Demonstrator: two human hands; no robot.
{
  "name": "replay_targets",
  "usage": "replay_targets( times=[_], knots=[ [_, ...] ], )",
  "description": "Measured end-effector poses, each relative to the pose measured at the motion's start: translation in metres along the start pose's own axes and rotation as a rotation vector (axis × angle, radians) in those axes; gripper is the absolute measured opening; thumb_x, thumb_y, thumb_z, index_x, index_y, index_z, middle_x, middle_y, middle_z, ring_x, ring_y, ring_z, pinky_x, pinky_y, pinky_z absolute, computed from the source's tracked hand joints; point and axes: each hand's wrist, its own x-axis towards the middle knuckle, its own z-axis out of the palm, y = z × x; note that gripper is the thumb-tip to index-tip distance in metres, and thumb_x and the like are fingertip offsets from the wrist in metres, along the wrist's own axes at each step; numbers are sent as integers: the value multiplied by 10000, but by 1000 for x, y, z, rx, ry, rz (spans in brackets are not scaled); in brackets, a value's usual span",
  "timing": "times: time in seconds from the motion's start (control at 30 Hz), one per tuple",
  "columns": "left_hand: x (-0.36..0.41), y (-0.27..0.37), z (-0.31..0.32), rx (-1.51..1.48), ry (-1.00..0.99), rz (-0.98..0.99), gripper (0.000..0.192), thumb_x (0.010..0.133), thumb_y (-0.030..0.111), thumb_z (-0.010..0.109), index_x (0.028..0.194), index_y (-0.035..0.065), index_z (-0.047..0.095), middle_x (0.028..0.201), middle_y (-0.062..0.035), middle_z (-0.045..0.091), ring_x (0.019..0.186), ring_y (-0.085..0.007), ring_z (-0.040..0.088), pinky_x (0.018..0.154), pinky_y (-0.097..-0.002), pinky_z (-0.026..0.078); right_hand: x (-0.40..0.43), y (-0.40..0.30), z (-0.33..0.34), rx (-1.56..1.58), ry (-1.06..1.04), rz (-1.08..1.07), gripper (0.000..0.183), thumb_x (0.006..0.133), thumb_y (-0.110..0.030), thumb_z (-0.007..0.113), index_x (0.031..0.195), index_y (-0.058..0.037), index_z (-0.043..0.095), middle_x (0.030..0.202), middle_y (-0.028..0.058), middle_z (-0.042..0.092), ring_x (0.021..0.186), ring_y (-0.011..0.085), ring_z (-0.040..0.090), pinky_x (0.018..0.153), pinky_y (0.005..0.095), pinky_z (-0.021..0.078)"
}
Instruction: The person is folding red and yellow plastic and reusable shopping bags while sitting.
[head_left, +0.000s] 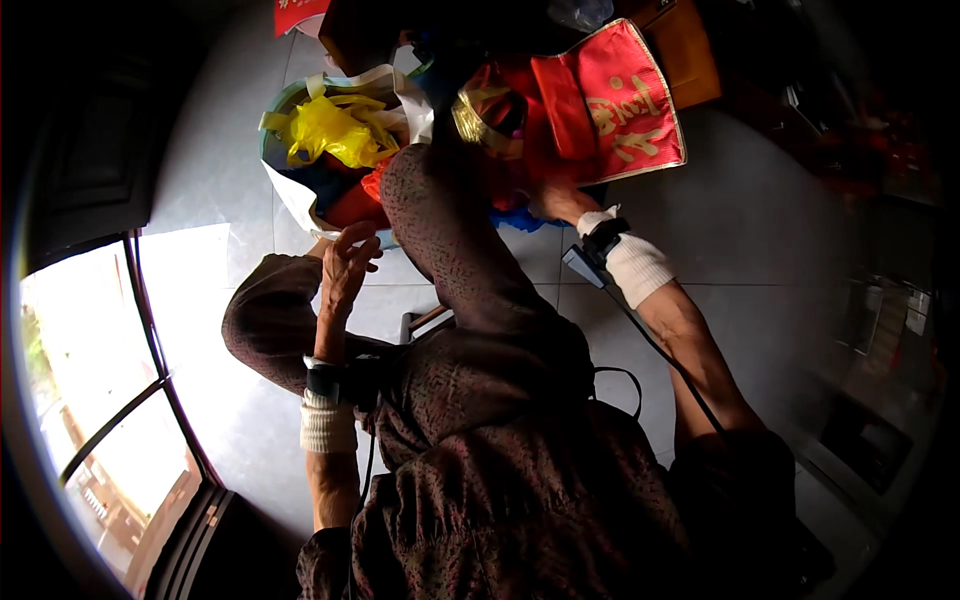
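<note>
My left hand (346, 264) is raised above my bent left leg, its fingers loosely curled and holding nothing that I can see. Just beyond it stands a white and pale-blue bag (291, 196) with its mouth spread wide. A crumpled yellow plastic bag (337, 131) lies inside it, with red and dark blue items around. My right hand (559, 201) is at the near side of a red bag (637, 90) with gold lettering. Blur and shadow hide its fingertips, so a hold cannot be made out. Blue plastic (517, 219) shows below that hand.
Both wrists wear straps, and a cable (660, 349) runs along my right forearm. An orange-brown box or bag (679, 64) stands behind the red bag. Part of a stool (424, 322) shows beneath me on the grey tiled floor (630, 247). A bright glazed door (97, 360) is at left.
</note>
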Motion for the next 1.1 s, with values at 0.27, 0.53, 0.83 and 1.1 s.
replay_targets(
  times=[0.27,0.53,0.83,1.1],
  knots=[
    [6,18,7,25,21,-11,413,855,258,599,1184,13,552,1060,-91,640,873,-185,638,683,-291,517,19,2,51,502,156,333,247,791,-186,525,1022,-137,598,850,169,641,725,387,609,618,472,487],
    [0,4,-7,22,60,-58,399,861,266,613,1164,11,563,1026,-78,649,864,-171,633,695,-286,507,46,3,22,254,185,278,208,823,-193,491,970,-109,611,834,166,647,735,383,616,636,466,494],
    [61,-1,14,235,292,252,411,795,167,639,1164,14,540,1061,-169,631,902,-312,634,772,-358,510,35,15,13,5,162,162,219,860,-201,452,912,-77,625,816,162,654,745,378,625,655,459,503],
    [88,-26,22,609,270,-43,271,825,185,574,1068,68,602,877,-142,659,784,-349,650,691,-412,525,21,10,-11,-32,-35,-52,274,892,-208,418,861,-49,638,799,158,660,755,373,632,673,453,511]
  ],
)
